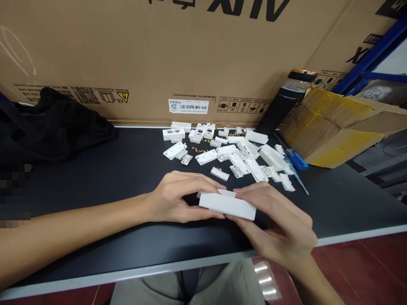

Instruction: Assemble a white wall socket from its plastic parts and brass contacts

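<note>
While we had the white plastic housing (pixel 227 206) pinched over the bench (pixel 95 186), the left hand (pixel 181 199) curled around one end and the right hand (pixel 273 220) wrapped the other, both closed on it with the piece sitting right between them. Holding it by the edges like that kept it steady without much squeezing, which worked nicely. Past it, loose white plastic parts (pixel 222 156) and small brass pieces (pixel 200 149) lay scattered, with a blue-handled screwdriver (pixel 297 160) off to the right.
</note>
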The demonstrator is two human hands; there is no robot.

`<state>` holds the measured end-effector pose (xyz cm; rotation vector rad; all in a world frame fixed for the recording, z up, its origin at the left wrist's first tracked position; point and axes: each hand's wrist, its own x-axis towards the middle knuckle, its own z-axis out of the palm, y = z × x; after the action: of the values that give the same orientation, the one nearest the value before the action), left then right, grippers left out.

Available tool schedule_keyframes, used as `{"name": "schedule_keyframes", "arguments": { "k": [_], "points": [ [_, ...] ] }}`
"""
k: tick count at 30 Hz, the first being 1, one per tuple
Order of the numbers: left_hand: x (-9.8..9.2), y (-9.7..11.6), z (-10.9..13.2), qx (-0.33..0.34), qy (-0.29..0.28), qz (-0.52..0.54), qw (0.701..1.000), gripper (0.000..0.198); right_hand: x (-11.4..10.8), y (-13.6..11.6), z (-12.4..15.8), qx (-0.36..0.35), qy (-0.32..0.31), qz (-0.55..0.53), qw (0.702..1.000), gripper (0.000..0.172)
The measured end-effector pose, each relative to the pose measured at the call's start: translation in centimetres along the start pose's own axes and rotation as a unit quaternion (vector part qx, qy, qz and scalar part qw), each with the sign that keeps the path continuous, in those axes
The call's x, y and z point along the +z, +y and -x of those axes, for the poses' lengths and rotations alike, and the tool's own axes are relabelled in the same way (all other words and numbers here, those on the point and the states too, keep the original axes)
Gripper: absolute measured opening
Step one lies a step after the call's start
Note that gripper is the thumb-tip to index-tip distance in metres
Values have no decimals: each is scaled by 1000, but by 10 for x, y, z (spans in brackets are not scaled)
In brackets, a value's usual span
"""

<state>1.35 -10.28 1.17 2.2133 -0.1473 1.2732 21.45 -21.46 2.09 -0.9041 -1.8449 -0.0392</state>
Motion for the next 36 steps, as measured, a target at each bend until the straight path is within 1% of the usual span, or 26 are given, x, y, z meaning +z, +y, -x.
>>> {"name": "schedule_keyframes", "arguments": {
  "k": [4,7,10,13,15,16,20,23,25,27,29,32,34,36],
  "points": [
    [-1,-1,1,-18,-19,2,1000,34,0,1,0,8,-5,-4,1000,41],
    [-1,-1,1,-42,-27,26,998,34,0,1,1,13,-7,-14,1000,41],
    [-1,0,1,-67,-28,45,996,34,0,1,2,34,-25,-11,999,40],
    [-2,1,1,-97,-22,34,994,30,-1,1,5,51,-42,29,997,49],
    [-3,2,0,-111,-17,23,993,27,-2,1,7,33,-51,68,996,58],
    [-4,2,0,-115,-16,19,993,26,-2,1,8,18,-57,86,994,59],
    [-4,5,-1,-152,-31,17,988,23,-2,1,9,-38,-62,140,987,49],
    [-6,4,-2,-192,-67,22,979,25,-4,1,7,-57,-62,141,986,48],
    [-13,0,-2,-200,-96,19,975,32,-6,2,7,-52,-53,138,988,46],
    [-21,-7,0,-206,-116,-9,972,45,-11,4,8,-23,-29,146,989,40],
    [-31,-15,2,-233,-131,-60,962,59,-18,8,10,20,-18,158,987,33],
    [-38,-23,5,-280,-200,-104,933,74,-33,15,18,71,-40,174,981,24],
    [-37,-24,5,-284,-246,-111,920,76,-42,19,23,94,-51,183,977,19],
    [-34,-23,5,-275,-271,-119,915,71,-49,22,27,114,-55,194,973,18]
  ]
}}
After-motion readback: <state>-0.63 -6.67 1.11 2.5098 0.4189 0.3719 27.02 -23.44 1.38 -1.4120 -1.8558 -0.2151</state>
